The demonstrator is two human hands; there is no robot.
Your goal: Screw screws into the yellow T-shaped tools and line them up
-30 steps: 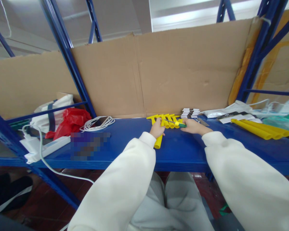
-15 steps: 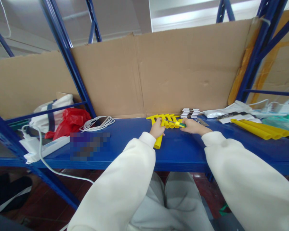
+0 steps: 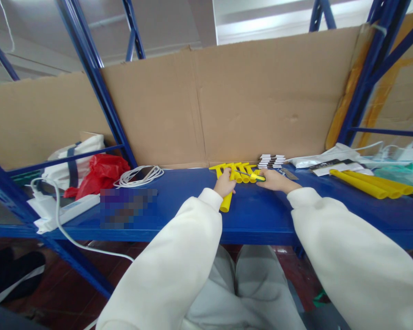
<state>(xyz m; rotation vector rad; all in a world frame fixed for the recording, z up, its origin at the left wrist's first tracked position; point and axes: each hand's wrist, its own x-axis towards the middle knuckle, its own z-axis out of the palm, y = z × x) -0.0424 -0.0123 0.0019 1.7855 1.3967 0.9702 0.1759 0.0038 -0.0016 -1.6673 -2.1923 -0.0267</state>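
Note:
My left hand (image 3: 225, 184) is closed around a yellow tube (image 3: 226, 203) that slants toward me over the blue shelf. In my right hand (image 3: 270, 179) is a screwdriver with a yellow and green handle (image 3: 257, 177). Its thin shaft points left to the upper part of the tube by my left fingers; whether the tip touches is too small to tell. Just behind both hands, several yellow T-shaped pieces (image 3: 245, 178) lie side by side against the cardboard.
Yellow tubes (image 3: 368, 184) lie at the right, near a white plastic bag (image 3: 321, 156). A stack of small white-and-black boxes (image 3: 271, 161) stands at the back. To the left are a coiled white cable (image 3: 141, 176), a red bag (image 3: 105, 172) and a power strip (image 3: 77, 208). Cardboard (image 3: 261, 101) walls the back.
My right hand has shifted very slightly left and the screwdriver handle has turned in its fingers. My left hand and the tube stay in place.

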